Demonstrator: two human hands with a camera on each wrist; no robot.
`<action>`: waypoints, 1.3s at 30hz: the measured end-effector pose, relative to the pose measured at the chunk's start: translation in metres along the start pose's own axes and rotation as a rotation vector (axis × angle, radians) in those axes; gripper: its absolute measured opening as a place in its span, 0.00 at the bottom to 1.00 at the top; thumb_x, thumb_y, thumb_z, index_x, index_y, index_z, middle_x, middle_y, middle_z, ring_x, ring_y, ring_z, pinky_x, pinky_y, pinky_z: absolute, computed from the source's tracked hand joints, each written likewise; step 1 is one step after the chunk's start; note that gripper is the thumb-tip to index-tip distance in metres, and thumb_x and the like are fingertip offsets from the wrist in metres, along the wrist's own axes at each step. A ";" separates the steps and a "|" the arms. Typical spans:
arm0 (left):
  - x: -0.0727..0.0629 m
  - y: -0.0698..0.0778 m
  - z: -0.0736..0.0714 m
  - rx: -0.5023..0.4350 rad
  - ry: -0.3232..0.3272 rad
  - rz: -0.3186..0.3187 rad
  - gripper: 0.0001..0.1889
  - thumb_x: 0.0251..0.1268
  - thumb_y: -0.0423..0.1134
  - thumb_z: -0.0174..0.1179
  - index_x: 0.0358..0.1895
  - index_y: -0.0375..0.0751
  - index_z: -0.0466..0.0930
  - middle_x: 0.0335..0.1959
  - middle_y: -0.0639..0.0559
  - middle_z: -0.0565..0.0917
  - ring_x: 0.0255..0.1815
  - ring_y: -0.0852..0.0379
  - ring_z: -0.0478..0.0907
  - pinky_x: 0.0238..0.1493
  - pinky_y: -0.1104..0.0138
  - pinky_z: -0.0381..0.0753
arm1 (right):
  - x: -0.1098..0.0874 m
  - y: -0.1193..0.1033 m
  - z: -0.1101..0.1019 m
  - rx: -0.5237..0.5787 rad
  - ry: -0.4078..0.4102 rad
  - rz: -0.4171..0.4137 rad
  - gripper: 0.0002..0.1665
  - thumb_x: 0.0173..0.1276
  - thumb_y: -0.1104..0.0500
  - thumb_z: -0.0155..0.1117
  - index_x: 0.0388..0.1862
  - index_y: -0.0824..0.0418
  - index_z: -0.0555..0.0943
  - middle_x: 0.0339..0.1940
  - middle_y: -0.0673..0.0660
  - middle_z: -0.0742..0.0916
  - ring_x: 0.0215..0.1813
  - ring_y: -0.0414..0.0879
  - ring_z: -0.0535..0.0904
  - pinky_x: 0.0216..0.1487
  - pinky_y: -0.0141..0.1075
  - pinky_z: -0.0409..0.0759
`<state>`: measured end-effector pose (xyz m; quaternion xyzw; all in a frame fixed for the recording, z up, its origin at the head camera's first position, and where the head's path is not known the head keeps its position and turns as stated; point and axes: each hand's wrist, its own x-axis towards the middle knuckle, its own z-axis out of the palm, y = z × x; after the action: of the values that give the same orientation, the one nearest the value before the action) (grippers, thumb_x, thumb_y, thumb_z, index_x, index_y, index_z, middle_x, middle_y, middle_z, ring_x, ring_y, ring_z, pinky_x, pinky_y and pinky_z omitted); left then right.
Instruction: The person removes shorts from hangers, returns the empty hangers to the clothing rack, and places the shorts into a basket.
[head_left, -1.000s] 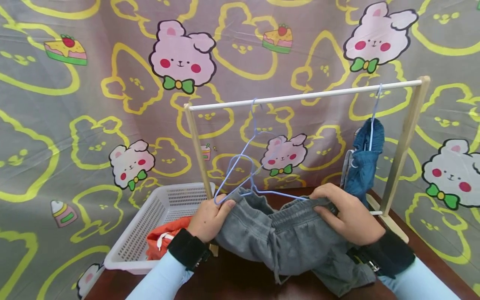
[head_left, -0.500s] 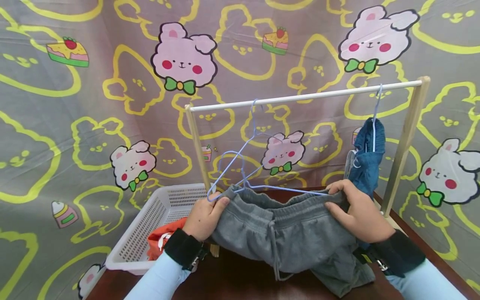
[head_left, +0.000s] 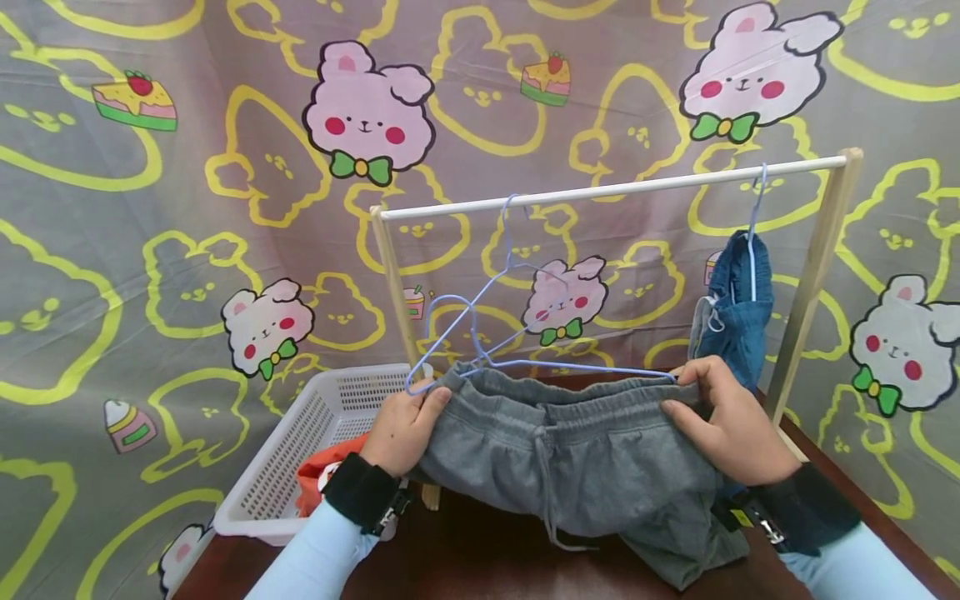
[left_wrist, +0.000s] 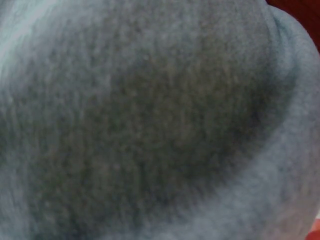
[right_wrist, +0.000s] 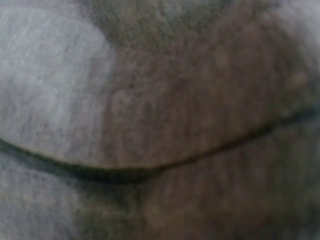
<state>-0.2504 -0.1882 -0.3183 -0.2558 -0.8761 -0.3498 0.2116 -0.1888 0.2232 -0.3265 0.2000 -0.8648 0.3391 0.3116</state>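
Grey drawstring pants (head_left: 592, 475) are stretched between my two hands, their waistband toward the rod. A light-blue hanger (head_left: 570, 367) lies along the waistband opening, its hook standing up at the left. My left hand (head_left: 401, 429) pinches the waistband's left end, thumb on the front. With thumb and fingers, my right hand (head_left: 731, 425) grips the right end, where the hanger's tip reaches the fingertips. Blurred grey cloth (left_wrist: 150, 120) fills the left wrist view, and similar cloth (right_wrist: 150, 110) with a dark fold fills the right one; neither shows the fingers.
A rack with a white rod (head_left: 615, 192) stands behind. Another hanger (head_left: 508, 242) hangs from it at left, overlapping the first in view; blue pants (head_left: 738, 308) hang at right. At left, a white basket (head_left: 262, 467) holds an orange garment (head_left: 322, 475). The table (head_left: 465, 558) is dark.
My right hand has moved right and slightly up, drawing the waistband wider. The hanger has shifted left and up, its right arm now reaching the waistband's right end. My left hand moved slightly left.
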 end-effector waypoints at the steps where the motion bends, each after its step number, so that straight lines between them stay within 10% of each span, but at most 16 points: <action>1: 0.000 0.000 0.000 -0.001 0.002 -0.001 0.17 0.80 0.49 0.51 0.35 0.43 0.80 0.19 0.59 0.62 0.25 0.56 0.68 0.31 0.62 0.68 | -0.001 0.000 0.000 0.009 -0.003 0.007 0.21 0.65 0.71 0.70 0.47 0.63 0.67 0.49 0.56 0.75 0.45 0.37 0.68 0.41 0.26 0.66; 17: -0.002 -0.001 -0.001 0.028 0.037 0.022 0.16 0.81 0.47 0.51 0.38 0.41 0.82 0.24 0.52 0.76 0.29 0.55 0.75 0.35 0.58 0.74 | -0.014 0.008 0.013 0.115 -0.116 0.134 0.17 0.70 0.65 0.68 0.47 0.61 0.67 0.32 0.53 0.70 0.26 0.41 0.63 0.26 0.36 0.63; 23: -0.002 0.002 0.000 0.011 0.017 0.042 0.18 0.80 0.47 0.52 0.27 0.47 0.72 0.18 0.61 0.59 0.20 0.59 0.61 0.26 0.64 0.64 | -0.017 0.011 0.024 0.124 -0.204 0.110 0.16 0.71 0.62 0.68 0.46 0.57 0.68 0.37 0.52 0.75 0.36 0.40 0.71 0.33 0.35 0.69; 39: -0.003 0.002 0.003 0.049 0.008 0.089 0.17 0.80 0.47 0.53 0.27 0.51 0.67 0.17 0.62 0.58 0.18 0.62 0.58 0.24 0.66 0.60 | -0.017 0.015 0.033 0.163 -0.333 0.189 0.36 0.72 0.55 0.69 0.73 0.53 0.64 0.61 0.56 0.79 0.58 0.54 0.79 0.54 0.54 0.77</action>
<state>-0.2474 -0.1859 -0.3204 -0.2877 -0.8713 -0.3193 0.2367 -0.1979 0.2122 -0.3636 0.1959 -0.8890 0.3979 0.1139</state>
